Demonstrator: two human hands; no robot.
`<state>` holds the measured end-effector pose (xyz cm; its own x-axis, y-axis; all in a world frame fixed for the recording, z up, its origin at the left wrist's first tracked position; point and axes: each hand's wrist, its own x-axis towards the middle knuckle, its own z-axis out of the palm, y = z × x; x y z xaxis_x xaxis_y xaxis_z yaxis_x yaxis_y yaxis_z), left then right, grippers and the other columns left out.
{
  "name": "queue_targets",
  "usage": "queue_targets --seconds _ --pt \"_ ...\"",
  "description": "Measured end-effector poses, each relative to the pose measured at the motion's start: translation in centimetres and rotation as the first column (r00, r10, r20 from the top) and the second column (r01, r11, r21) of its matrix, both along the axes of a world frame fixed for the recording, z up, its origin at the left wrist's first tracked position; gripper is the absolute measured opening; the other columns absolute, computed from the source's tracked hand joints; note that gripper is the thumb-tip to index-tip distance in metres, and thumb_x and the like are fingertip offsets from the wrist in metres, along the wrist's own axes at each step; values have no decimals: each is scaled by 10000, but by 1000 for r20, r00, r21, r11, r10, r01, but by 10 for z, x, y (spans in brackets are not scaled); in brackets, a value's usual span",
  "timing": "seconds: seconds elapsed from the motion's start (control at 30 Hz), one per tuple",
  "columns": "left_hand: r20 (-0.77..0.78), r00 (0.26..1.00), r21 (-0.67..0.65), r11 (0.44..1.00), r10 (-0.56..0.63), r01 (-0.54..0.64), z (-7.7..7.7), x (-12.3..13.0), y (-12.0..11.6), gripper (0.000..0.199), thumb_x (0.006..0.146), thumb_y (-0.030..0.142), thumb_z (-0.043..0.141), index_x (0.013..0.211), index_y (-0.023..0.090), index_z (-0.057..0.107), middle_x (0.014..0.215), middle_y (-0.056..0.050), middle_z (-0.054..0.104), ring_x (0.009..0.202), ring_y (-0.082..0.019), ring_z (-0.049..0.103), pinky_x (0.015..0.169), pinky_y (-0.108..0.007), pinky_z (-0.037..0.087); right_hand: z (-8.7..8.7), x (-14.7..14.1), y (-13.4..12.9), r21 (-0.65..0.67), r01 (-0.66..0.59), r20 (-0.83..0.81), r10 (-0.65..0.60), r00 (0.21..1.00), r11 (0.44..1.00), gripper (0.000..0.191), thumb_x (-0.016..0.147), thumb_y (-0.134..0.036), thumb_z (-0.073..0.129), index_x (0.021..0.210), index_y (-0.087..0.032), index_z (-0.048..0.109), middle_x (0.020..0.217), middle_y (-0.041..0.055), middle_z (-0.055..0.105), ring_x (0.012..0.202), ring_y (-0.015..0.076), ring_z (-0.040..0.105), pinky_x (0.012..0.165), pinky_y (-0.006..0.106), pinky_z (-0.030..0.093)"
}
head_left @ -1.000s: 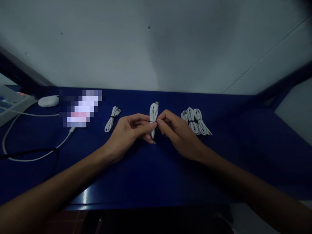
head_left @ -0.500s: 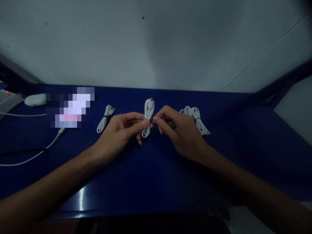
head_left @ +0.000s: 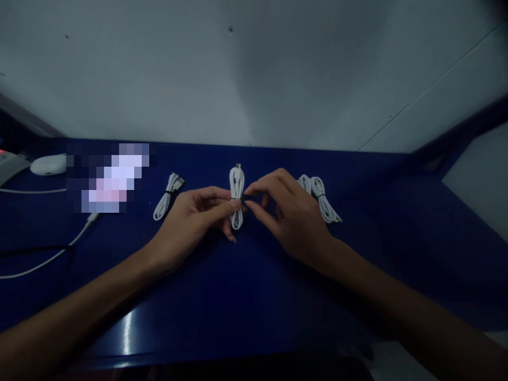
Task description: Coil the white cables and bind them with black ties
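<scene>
Between thumb and fingers, my left hand (head_left: 198, 211) pinches a coiled white cable (head_left: 237, 185) at its middle, where a dark tie wraps it. The cable is upright with a metal plug at its top. Just right of it, my right hand (head_left: 291, 214) has its thumb and index fingertips close together by the tie; what lies between them is dark and too small to make out. One bundled white cable (head_left: 166, 197) lies left of my left hand. More white cable bundles (head_left: 323, 197) lie behind my right hand, partly hidden by it.
A blue table (head_left: 238, 296) meets a grey wall (head_left: 159, 74) at the back. On the left are a blurred-out bright object (head_left: 119, 172) with a white cord (head_left: 51, 262) attached, a white rounded device (head_left: 48, 164), and a dark cord beside them.
The held cable has turned a little, so its top plug faces me more. My right fingertips have shifted slightly and the thumb and index finger are a little farther apart. The whole view has moved slightly.
</scene>
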<state>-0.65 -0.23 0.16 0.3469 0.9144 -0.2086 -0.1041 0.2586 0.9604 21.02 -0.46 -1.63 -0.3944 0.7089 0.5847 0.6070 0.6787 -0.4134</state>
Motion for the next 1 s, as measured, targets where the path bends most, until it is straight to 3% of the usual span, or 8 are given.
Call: queue_targets --seconds 0.3,0.47,0.63,0.77,0.83,0.87,0.97,1.0 --pt "55 998 -130 991 -27 34 -3 2 1 108 939 233 842 904 148 787 594 -4 705 536 -147 692 639 -253 655 -6 4 6 358 1 152 -59 987 934 141 1076 -49 658 1061 -183 698 964 47 731 807 151 666 567 274 499" --pt "60 998 -105 994 -22 28 0 3 0 142 943 271 850 913 149 782 605 -4 713 538 -152 693 643 -273 661 -7 4 6 410 15 133 -77 988 912 183 1075 -50 655 1035 -218 716 929 24 732 767 146 645 537 273 457" --pt "-83 996 133 991 43 -31 1 3 -3 127 940 257 865 972 166 784 681 9 752 620 -160 731 719 -281 637 0 -2 -1 199 41 9 -43 999 979 177 1084 -70 646 1021 -207 739 962 45 741 849 175 690 692 314 554" --pt "-251 961 397 918 120 -11 -3 -1 -7 117 998 246 810 1112 217 807 752 12 785 711 -166 751 748 -275 587 14 -4 -7 -235 23 -203 -73 976 972 117 1015 -116 765 963 -220 763 932 17 733 815 168 685 697 305 563" --pt "-324 935 483 875 146 31 -4 -3 -9 140 1019 268 789 1156 246 806 823 3 803 744 -182 764 741 -294 586 21 -1 -6 -496 -64 -318 -112 941 866 52 1022 -203 773 978 -222 794 931 11 747 726 147 660 608 280 529" --pt "-359 918 530 846 167 53 -5 -4 -9 147 1023 284 787 1167 257 807 860 -3 812 759 -191 771 744 -306 590 23 2 -5 -620 -145 -375 -129 918 771 57 1020 -250 775 983 -221 808 889 3 736 623 122 604 531 263 481" --pt "-437 868 638 761 236 114 -6 -6 -11 158 1022 324 793 1173 283 815 964 -19 834 801 -207 784 787 -332 606 28 10 1 -841 -397 -496 -228 838 367 109 962 -284 826 954 -177 806 829 -14 668 496 62 452 438 227 389" --pt "-445 861 649 751 246 120 -6 -6 -12 161 1020 328 797 1174 288 815 980 -18 836 806 -207 785 796 -333 609 28 12 3 -850 -434 -507 -246 826 298 126 955 -290 834 950 -168 805 834 -15 658 492 51 431 437 219 384"
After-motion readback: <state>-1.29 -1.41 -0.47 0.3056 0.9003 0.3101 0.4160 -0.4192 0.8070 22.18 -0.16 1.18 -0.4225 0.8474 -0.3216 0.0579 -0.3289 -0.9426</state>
